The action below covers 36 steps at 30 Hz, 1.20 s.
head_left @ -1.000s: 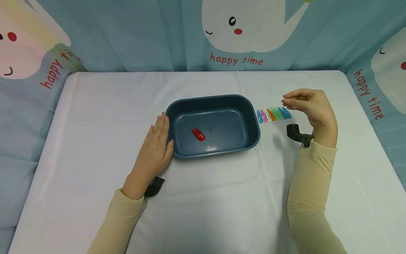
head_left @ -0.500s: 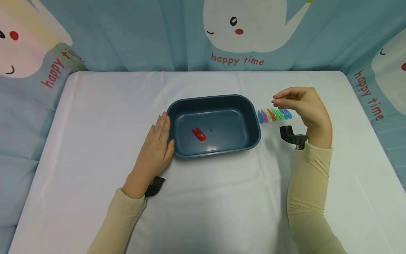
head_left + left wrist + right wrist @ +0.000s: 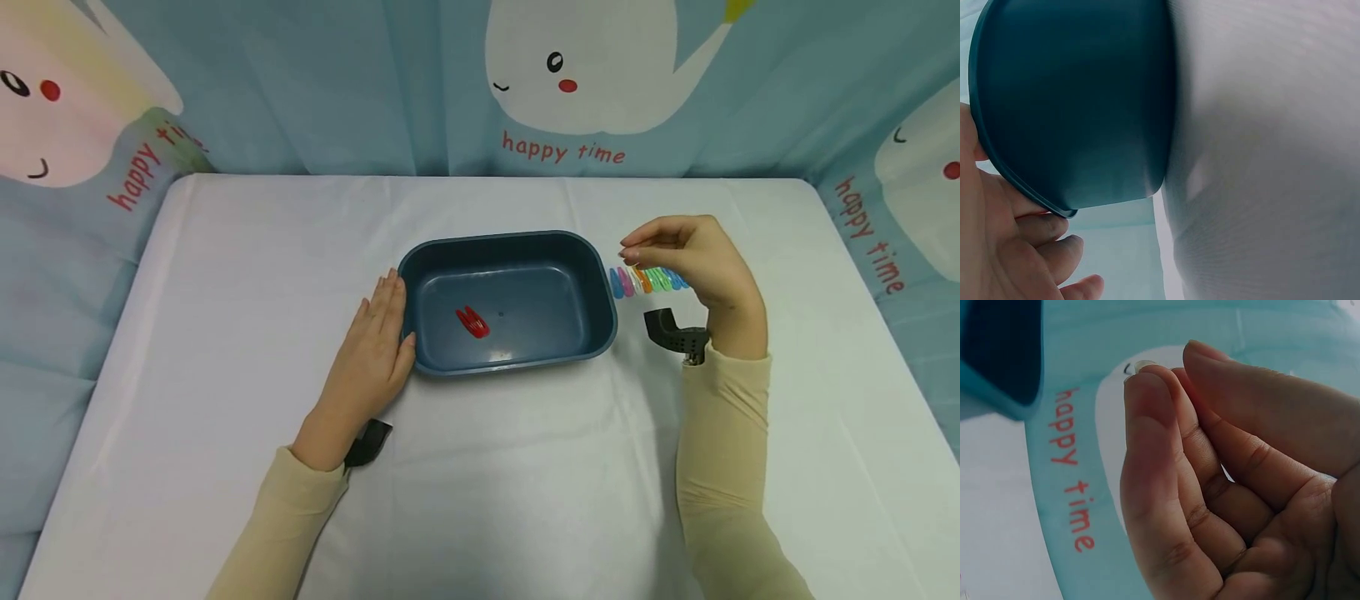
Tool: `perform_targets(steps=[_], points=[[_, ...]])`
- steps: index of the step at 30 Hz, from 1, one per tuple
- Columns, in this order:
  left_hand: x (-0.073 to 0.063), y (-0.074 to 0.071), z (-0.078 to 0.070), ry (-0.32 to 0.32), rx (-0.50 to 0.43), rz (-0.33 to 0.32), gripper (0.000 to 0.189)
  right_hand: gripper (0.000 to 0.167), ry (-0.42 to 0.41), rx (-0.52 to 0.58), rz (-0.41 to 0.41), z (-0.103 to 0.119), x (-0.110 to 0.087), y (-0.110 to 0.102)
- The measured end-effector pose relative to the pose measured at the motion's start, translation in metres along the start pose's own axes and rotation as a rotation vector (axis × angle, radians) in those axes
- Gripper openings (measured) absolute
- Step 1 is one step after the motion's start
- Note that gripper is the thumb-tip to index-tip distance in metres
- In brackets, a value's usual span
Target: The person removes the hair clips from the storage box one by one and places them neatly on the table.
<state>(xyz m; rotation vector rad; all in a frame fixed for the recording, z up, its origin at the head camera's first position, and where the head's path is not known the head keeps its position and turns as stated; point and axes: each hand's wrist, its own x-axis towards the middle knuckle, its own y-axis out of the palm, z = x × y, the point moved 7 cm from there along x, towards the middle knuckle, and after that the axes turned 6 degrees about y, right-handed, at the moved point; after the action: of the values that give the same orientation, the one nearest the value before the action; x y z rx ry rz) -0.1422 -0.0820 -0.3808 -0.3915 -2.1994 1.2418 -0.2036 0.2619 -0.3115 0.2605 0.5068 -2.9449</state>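
Note:
A dark blue plastic tub point(image 3: 536, 304) stands on the white table, with red snap hair clips point(image 3: 474, 323) lying on its floor left of centre. Against the tub's left end rests my left hand point(image 3: 367, 358), fingers straight along the rim; the left wrist view shows the fingers point(image 3: 1044, 230) touching the rim from outside. My right hand point(image 3: 697, 254) hovers over a row of coloured hair clips point(image 3: 651, 280) just right of the tub and partly covers it. In the right wrist view the thumb point(image 3: 1260, 394) is apart from the loosely bent fingers, and I see nothing between them.
The white cloth point(image 3: 510, 475) covers the table. A light blue curtain point(image 3: 337, 92) with printed whales hangs along the back and sides. Black camera mounts point(image 3: 675, 333) sit at both wrists, the right one low beside the clip row.
My right hand has moved left above the clip row, towards the tub's right end. The left hand stays at the tub's left end. The head view has tilted slightly.

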Motion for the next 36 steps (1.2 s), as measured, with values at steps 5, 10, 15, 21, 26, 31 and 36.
perform_targets(steps=[5, 10, 15, 21, 26, 31, 36], points=[[-0.002, -0.001, -0.001, 0.002, -0.006, -0.008, 0.062, 0.014, 0.005, -0.037, 0.033, 0.003, 0.0, 0.013], [-0.004, -0.001, -0.001, -0.004, -0.006, -0.006, 0.062, 0.016, -0.024, -0.09, 0.091, 0.005, 0.001, 0.031], [-0.004, -0.002, -0.002, -0.004, -0.004, -0.007, 0.062, 0.017, -0.061, -0.143, 0.139, 0.013, 0.006, 0.048], [-0.002, -0.001, -0.001, -0.001, 0.0, -0.006, 0.062, 0.018, -0.083, -0.127, 0.217, 0.024, 0.013, 0.07], [-0.003, -0.002, -0.002, 0.0, -0.007, -0.005, 0.062, 0.012, -0.072, -0.11, 0.268, 0.028, 0.018, 0.093], [-0.005, -0.001, -0.003, -0.002, -0.014, -0.003, 0.062, 0.014, -0.068, -0.153, 0.356, 0.029, 0.026, 0.118], [-0.003, -0.002, -0.002, 0.002, -0.003, -0.003, 0.062, 0.013, -0.056, -0.201, 0.404, 0.03, 0.041, 0.138]])
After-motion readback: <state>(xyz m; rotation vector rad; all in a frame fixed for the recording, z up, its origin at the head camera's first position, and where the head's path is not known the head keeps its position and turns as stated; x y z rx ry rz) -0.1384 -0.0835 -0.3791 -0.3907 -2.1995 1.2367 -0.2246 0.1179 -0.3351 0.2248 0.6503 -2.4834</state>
